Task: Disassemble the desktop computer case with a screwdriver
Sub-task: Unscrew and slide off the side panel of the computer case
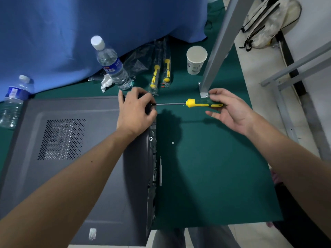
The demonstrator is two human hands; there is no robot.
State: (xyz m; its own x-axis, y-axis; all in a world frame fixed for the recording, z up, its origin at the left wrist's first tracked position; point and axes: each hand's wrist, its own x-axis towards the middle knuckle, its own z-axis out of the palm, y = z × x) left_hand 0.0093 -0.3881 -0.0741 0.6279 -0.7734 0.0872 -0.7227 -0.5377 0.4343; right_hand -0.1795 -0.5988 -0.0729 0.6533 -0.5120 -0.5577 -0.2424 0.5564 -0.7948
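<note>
A dark grey computer case (pixel 75 158) lies on its side on the green mat, its vented side panel facing up. My left hand (pixel 136 110) rests on the case's far right corner, fingers curled over the edge where the screwdriver tip meets it. My right hand (pixel 231 110) holds the yellow-and-green handle of the screwdriver (pixel 202 104), whose shaft runs horizontally leftward to that corner. The screw itself is hidden under my left fingers.
A loose screw (pixel 173 143) and a thin metal tool (pixel 160 170) lie on the green mat (pixel 215 176) beside the case. Two water bottles (pixel 112 65), a paper cup (pixel 196 59), two packaged screwdrivers (pixel 161 74) and a grey metal post (pixel 215 51) stand behind.
</note>
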